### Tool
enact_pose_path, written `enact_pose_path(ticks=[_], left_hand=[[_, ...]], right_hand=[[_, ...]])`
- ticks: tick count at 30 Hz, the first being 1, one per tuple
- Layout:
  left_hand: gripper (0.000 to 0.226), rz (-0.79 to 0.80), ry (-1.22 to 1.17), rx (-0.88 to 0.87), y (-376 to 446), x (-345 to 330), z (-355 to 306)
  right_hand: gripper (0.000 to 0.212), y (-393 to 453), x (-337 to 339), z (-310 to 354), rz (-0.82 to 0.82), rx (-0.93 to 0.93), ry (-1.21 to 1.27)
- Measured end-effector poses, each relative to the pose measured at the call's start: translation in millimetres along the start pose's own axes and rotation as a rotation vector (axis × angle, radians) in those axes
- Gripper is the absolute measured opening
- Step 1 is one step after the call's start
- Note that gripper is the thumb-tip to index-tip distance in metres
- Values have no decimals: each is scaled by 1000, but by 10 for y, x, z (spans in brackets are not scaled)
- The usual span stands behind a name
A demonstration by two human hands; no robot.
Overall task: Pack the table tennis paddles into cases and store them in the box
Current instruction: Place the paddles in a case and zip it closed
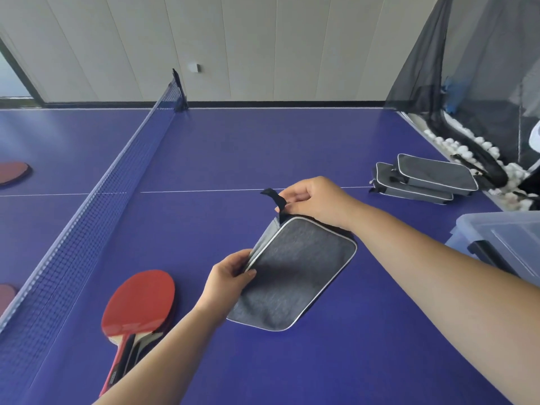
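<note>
While both hands work | left hand [230, 280] fingers pinch grey case [295, 276] edge | right hand [317, 201] fingers grip its black strap [274, 197] | red paddles [138, 305] beside on worktop [233, 147]

You look down on a blue counter [263, 147] that fills most of the frame, crossed by a thin white line. A dark net [96, 197] runs from the lower left up to its post at upper centre. Behind it stands a pale panelled wall [263, 39] with a dark skirting strip and a small white box [194, 67]. At upper left you see a dark door frame [20, 71]. Black mesh netting [423, 59] hangs at upper right. Light is soft and even.
</note>
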State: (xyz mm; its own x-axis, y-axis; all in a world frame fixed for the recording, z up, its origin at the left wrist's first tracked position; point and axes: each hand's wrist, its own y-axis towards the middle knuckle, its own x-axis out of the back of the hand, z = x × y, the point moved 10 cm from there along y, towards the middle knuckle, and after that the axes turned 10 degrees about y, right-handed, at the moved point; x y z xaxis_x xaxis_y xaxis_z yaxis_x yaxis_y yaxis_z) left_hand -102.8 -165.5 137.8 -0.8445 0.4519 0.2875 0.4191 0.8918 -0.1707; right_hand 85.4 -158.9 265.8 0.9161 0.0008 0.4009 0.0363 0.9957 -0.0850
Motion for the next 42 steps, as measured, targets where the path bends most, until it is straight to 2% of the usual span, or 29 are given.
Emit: enact_pose_path(ticks=[4, 7, 11, 16, 26, 32, 42], left_hand=[[47, -41, -25, -7, -13, 37, -78], [47, -53, -51, -13, -27, 16, -108], [41, -52, -120, 10, -35, -3, -86], [48, -60, -216, 30, -61, 36, -133], [48, -260, -344, 101, -60, 330, -91], [47, -285, -390, 150, -83, 306, -48], [47, -323, -559, 274, -107, 177, -5]], right_hand=[[11, 34, 182, 55, -169, 99, -34], [4, 0, 306, 123, -217, 177, -87], [4, -56, 421, 107, -249, 237, -150], [7, -77, 544, -116, -269, 207, -134], [6, -264, 932, -493, -461, 181, -93], [7, -409, 931, -706, -518, 131, -43], [6, -588, 743, -829, -474, 106, -44]])
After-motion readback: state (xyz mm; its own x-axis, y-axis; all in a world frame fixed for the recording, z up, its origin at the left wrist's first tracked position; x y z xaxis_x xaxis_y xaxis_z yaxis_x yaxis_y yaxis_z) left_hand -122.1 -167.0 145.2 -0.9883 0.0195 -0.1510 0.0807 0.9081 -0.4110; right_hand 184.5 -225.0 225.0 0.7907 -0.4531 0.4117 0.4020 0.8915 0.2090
